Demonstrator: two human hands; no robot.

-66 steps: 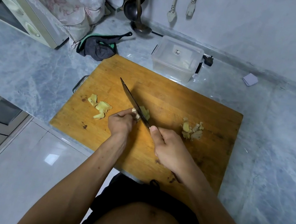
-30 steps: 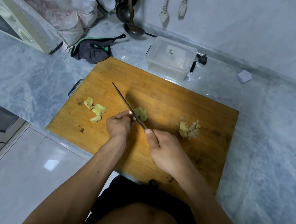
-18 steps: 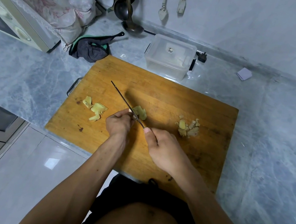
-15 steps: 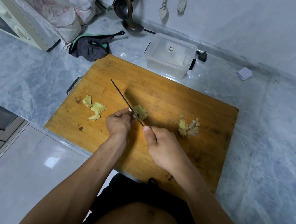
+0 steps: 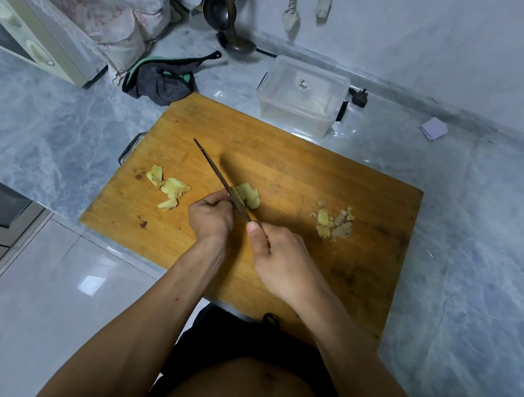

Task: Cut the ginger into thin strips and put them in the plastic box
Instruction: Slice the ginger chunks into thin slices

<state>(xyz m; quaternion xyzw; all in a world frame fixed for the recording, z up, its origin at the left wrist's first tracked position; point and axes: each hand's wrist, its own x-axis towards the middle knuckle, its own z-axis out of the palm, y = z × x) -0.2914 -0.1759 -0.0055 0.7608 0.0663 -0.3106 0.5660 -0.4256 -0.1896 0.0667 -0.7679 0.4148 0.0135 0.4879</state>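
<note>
My right hand (image 5: 281,260) gripped the knife (image 5: 222,181) by its handle, thumb laid along the top, blade angled away to the upper left over the wooden cutting board (image 5: 292,169). My left hand (image 5: 211,216), fingers curled, pinned the ginger piece (image 5: 249,195) against the board, touching the blade's right side. Sliced ginger (image 5: 169,189) lay to the left, and a small heap of scraps (image 5: 332,221) to the right. Beyond the board's far edge stood the plastic box (image 5: 302,96) on the marble counter (image 5: 488,234), near a dark cloth (image 5: 162,81) and a ladle (image 5: 234,39).
</note>
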